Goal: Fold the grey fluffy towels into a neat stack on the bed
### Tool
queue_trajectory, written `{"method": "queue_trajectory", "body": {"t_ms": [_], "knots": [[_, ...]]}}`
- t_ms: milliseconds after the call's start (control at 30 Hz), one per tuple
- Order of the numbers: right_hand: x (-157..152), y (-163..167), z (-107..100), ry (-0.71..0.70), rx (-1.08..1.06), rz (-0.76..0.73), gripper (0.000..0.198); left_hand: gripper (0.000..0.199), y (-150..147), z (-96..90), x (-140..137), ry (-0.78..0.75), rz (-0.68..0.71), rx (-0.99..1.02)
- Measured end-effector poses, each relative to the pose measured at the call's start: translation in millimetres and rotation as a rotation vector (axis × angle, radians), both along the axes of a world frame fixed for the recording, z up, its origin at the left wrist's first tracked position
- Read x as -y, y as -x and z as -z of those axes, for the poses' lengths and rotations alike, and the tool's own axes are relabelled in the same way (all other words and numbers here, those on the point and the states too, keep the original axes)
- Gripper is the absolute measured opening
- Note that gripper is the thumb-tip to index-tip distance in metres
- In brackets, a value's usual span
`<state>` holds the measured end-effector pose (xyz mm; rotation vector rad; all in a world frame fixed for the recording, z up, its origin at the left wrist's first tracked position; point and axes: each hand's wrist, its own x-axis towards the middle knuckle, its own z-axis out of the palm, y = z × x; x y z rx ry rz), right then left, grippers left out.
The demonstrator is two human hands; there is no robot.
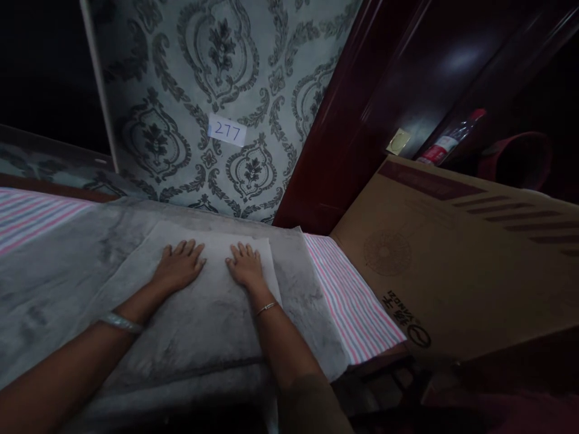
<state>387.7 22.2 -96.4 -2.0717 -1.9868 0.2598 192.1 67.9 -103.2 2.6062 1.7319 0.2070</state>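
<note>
A thin, pale, see-through sheet (212,301) lies spread over a grey mottled cloth (307,301); whether it is plastic or fabric I cannot tell. Flat on the sheet's far left part rests my left hand (181,265), fingers spread. My right hand (245,265) also lies palm down there, close to the sheet's right edge, with its fingers apart. Neither hand holds anything. Toward me, the sheet and the cloth hang over the front edge.
Pink, white and blue striped cloth (348,295) shows on both sides. At right stands a large cardboard box (452,259), with a plastic bottle (447,141) behind it. A paper marked 277 (227,130) is on the patterned wall. A dark screen (49,78) is at upper left.
</note>
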Motion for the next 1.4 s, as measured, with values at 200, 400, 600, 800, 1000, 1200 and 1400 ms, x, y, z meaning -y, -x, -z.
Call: {"method": "queue_trajectory", "body": {"t_ms": [200, 400, 600, 800, 1000, 1200, 1400], "knots": [[-16.2, -26.6, -2.2, 0.023, -0.01, 0.204, 0.062, 0.069, 1.5, -5.6, -16.8, 0.085, 0.007, 0.021], [-16.3, -27.9, 3.3, 0.029, -0.049, 0.237, 0.066, 0.076, 24.7, -12.7, -45.9, 0.058, -0.053, 0.009], [-15.9, -29.9, 4.0, 0.045, -0.032, 0.229, 0.065, 0.08, 44.3, -10.8, -58.1, 0.093, -0.178, 0.103], [-4.8, -29.0, -2.6, 0.071, 0.014, 0.226, 0.063, 0.081, 49.3, -7.8, -63.5, 0.141, -0.127, 0.112], [30.3, -12.0, -14.1, 0.103, 0.027, 0.179, 0.063, 0.076, 49.2, -27.7, -47.3, 0.213, -0.027, 0.041], [95.5, 37.8, 0.5, -0.063, 0.025, -0.106, 0.061, 0.072, 42.5, -13.5, 51.9, 0.162, 0.314, 0.014], [122.8, 35.0, 11.5, -0.043, -0.02, -0.132, 0.065, 0.069, 65.9, 18.9, 100.1, 0.061, 0.328, 0.102]]}}
